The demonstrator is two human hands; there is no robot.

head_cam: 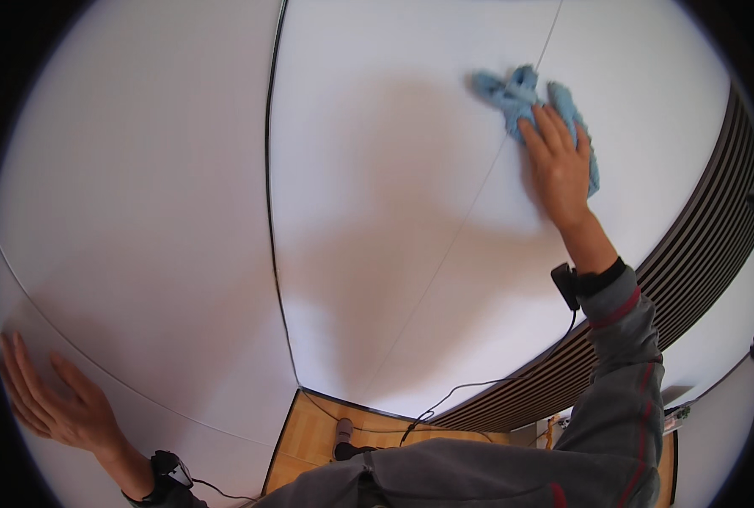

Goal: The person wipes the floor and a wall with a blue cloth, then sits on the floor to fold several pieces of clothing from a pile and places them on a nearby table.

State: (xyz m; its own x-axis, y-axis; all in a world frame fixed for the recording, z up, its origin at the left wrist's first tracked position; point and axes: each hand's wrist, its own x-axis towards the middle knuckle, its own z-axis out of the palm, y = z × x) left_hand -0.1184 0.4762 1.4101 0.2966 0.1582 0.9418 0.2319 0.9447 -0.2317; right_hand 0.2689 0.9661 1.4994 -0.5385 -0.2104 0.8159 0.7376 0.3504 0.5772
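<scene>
My right hand [558,168] presses a crumpled light blue cloth [515,95] against the white wall panel [364,159], over a thin seam line. Part of the cloth sticks out past the fingertips and along the outer side of the hand. At the lower left, my left hand [59,394] rests with spread fingers near or on the adjoining white wall [142,159], holding nothing. Both wrists wear black devices with cables.
A dark strip [268,127] runs down the corner between the walls. Dark slatted panelling [688,241] curves along the right. Below are a wooden floor [313,425], my slippered foot [344,432] and a loose black cable [459,386].
</scene>
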